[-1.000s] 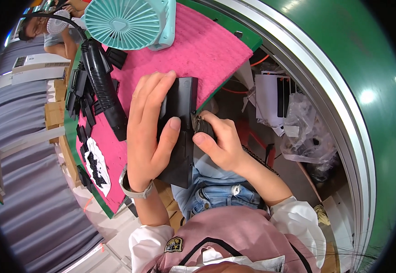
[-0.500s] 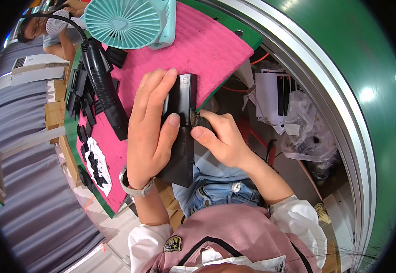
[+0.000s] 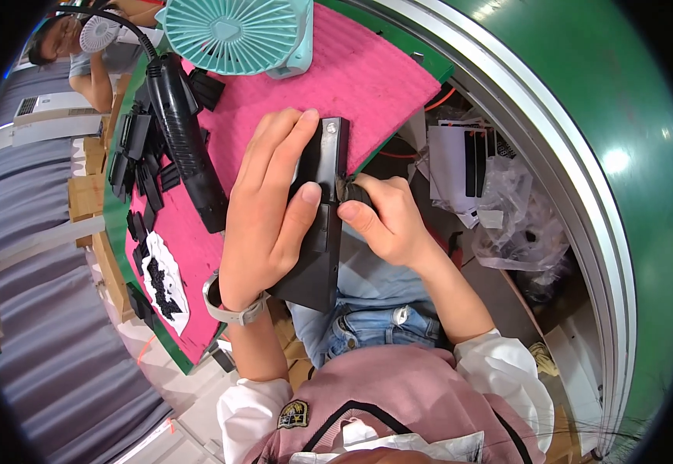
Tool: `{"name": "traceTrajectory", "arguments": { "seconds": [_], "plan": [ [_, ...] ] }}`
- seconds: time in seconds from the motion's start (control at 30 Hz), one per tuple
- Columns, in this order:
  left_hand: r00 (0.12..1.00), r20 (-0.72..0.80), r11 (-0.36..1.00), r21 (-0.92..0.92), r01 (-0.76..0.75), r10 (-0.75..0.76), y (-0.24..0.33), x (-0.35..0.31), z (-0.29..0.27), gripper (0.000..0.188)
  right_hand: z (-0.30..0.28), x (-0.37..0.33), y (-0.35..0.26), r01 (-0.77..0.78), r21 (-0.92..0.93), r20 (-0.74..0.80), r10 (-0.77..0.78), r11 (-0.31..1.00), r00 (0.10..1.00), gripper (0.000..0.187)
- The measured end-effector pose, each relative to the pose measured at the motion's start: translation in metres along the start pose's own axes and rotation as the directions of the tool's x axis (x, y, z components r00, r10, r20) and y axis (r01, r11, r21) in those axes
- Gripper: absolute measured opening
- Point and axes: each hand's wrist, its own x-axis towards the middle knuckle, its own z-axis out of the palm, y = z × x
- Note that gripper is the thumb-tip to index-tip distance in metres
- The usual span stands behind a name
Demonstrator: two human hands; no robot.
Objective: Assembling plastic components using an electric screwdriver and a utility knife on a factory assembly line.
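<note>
A long, flat black case [image 3: 335, 147] with a small round metal spot near its far end is held over the front edge of the pink mat. My left hand [image 3: 267, 205] lies along its left side, fingers stretched and thumb pressed on the top, gripping it. At the case's right edge, about halfway along, my right hand [image 3: 387, 216] pinches a small dark cloth-like piece [image 3: 357, 195] between thumb and forefinger. This piece touches the case's side; its exact kind is unclear. My left palm hides part of the case.
On the pink mat [image 3: 383, 69] stand a turquoise fan [image 3: 228, 31] and a black corded hand tool [image 3: 189, 147]. Several black parts [image 3: 137, 147] pile up left. A white sheet [image 3: 178, 298] bears small black bits. Right are plastic bags [image 3: 518, 232]; another person [image 3: 93, 66] sits far left.
Both hands and the black case have shifted slightly to the right in view, as the whole scene moves a little. The right hand's dark piece stays at the case's edge.
</note>
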Motion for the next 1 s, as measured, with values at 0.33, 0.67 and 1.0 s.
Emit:
{"name": "traceTrajectory", "arguments": {
  "seconds": [0.33, 0.67, 1.0],
  "plan": [
    [0.991, 0.087, 0.994, -0.009, -0.105, 0.105, 0.001, 0.005, -0.006, 0.052, 0.019, -0.02, -0.001, -0.032, 0.05, -0.135, 0.038, 0.998, 0.99, 0.048],
    [0.986, 0.137, 0.995, -0.042, -0.091, 0.096, -0.002, 0.006, -0.008, 0.053, -0.013, -0.001, 0.004, 0.149, -0.281, 0.093, -0.127, 0.948, 0.987, 0.041],
    [0.99, 0.107, 0.995, 0.002, -0.097, 0.097, 0.0, 0.006, -0.004, 0.052, 0.013, -0.014, -0.001, -0.105, 0.126, -0.034, 0.11, 0.986, 0.993, 0.04]
  ]
}}
